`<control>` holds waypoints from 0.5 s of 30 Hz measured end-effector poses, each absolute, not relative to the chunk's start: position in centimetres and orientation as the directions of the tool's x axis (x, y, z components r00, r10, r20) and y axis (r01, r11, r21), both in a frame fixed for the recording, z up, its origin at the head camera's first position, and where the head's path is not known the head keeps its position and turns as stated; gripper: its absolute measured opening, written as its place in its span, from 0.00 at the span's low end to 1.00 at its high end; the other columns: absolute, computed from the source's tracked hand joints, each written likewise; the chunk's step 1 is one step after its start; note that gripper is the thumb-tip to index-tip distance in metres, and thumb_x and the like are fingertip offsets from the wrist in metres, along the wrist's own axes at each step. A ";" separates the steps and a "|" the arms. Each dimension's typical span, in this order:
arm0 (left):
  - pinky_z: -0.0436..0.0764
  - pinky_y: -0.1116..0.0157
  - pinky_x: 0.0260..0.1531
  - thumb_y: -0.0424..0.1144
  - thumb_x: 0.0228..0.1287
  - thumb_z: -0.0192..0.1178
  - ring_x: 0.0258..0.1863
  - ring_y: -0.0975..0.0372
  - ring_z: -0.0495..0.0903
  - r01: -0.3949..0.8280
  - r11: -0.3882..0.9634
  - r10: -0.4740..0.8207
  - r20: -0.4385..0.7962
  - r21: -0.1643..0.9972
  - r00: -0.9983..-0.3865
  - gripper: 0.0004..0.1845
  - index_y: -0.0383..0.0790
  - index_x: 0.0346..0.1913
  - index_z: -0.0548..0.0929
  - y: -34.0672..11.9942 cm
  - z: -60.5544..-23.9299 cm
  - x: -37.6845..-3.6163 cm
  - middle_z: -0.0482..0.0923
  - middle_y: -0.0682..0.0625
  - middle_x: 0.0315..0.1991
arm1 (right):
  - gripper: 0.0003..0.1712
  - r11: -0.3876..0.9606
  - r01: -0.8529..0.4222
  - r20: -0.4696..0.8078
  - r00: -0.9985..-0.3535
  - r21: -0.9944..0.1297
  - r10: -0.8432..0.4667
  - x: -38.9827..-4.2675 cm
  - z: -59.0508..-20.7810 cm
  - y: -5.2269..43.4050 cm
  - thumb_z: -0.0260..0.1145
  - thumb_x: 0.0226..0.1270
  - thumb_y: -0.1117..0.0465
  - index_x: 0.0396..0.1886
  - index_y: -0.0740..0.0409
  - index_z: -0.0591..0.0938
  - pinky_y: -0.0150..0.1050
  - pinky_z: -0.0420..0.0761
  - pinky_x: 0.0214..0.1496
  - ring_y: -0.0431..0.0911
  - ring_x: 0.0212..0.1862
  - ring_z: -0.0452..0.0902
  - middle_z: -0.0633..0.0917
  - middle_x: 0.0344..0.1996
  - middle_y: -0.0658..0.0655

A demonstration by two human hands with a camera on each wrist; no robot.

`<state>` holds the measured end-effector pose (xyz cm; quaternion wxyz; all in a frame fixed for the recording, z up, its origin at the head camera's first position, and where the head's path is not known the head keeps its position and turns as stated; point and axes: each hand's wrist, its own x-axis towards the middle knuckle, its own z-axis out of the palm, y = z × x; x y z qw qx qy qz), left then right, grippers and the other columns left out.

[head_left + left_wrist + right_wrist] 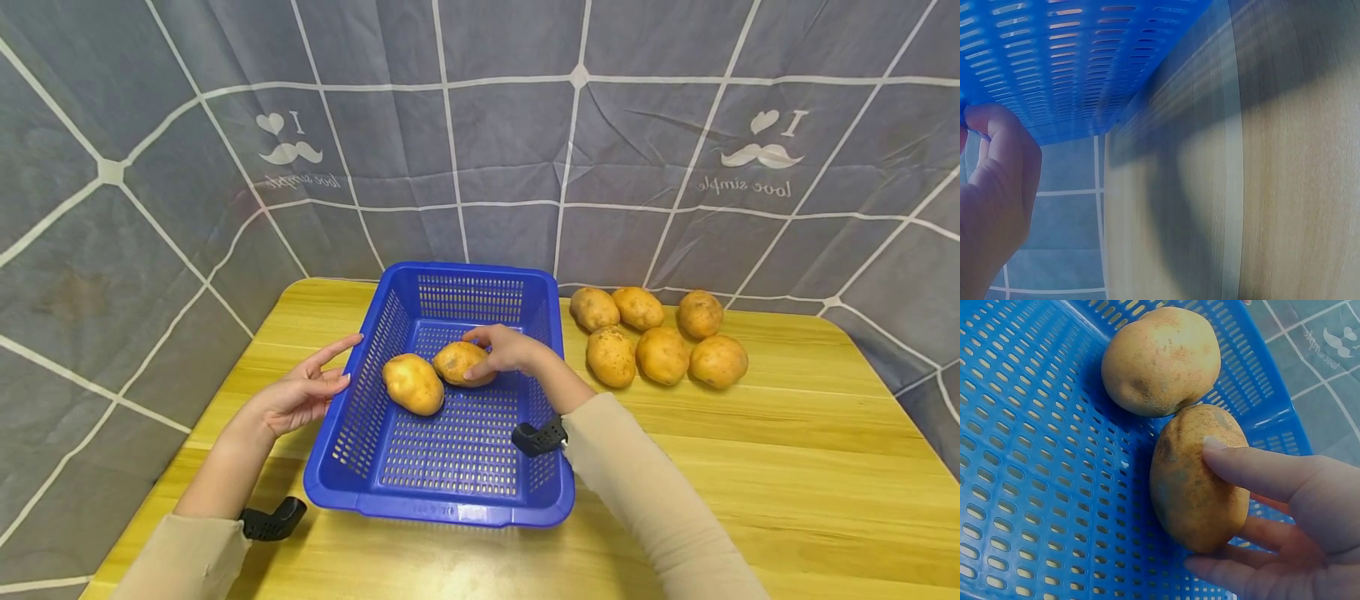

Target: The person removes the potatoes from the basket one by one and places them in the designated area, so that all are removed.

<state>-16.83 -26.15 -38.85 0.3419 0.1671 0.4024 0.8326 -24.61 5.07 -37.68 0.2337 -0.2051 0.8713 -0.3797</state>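
Observation:
A blue plastic basket (442,510) with slotted sides stands on the table. Inside it, my right hand (504,350) grips a brown-yellow potato (456,362), thumb on one side and fingers round the other. In the right wrist view this potato (1191,487) sits low in the basket, touching or nearly touching a second, paler potato (1161,362). That second potato (414,385) lies to the left in the head view. My left hand (300,396) holds the basket's left rim; in the left wrist view its fingers (1004,134) bend at the rim, their tips partly hidden.
Several loose potatoes (663,354) lie grouped on the wooden table (750,467), right of the basket. A grey curtain (510,150) with white lines hangs behind and at both sides. Black wrist mounts (273,521) sit on both forearms.

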 end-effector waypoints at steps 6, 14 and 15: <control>0.79 0.59 0.48 0.20 0.69 0.38 0.48 0.53 0.79 -0.431 -0.447 0.704 0.011 0.783 -0.710 0.29 0.53 0.63 0.70 -26.2 -38.9 -16.9 0.75 0.42 0.51 | 0.37 0.635 -0.193 -0.244 -0.810 -0.748 -0.534 -24.7 -37.6 5.1 0.75 0.48 0.66 0.61 0.63 0.72 0.42 0.73 0.57 0.52 0.53 0.71 0.76 0.52 0.63; 0.79 0.59 0.47 0.19 0.69 0.37 0.49 0.53 0.79 -0.444 -0.442 0.694 -0.016 0.780 -0.720 0.30 0.53 0.62 0.71 -26.1 -38.8 -16.8 0.76 0.42 0.51 | 0.38 0.600 -0.197 -0.187 -0.836 -0.775 -0.516 -24.5 -37.4 5.3 0.76 0.44 0.68 0.59 0.61 0.74 0.41 0.72 0.58 0.51 0.55 0.70 0.76 0.54 0.61; 0.80 0.59 0.47 0.19 0.69 0.37 0.48 0.53 0.79 -0.444 -0.440 0.695 -0.018 0.780 -0.719 0.30 0.53 0.62 0.71 -26.1 -38.8 -16.8 0.76 0.42 0.51 | 0.38 0.587 -0.198 -0.175 -0.838 -0.785 -0.517 -24.4 -37.3 5.3 0.76 0.43 0.68 0.59 0.61 0.74 0.41 0.72 0.58 0.51 0.55 0.71 0.76 0.54 0.61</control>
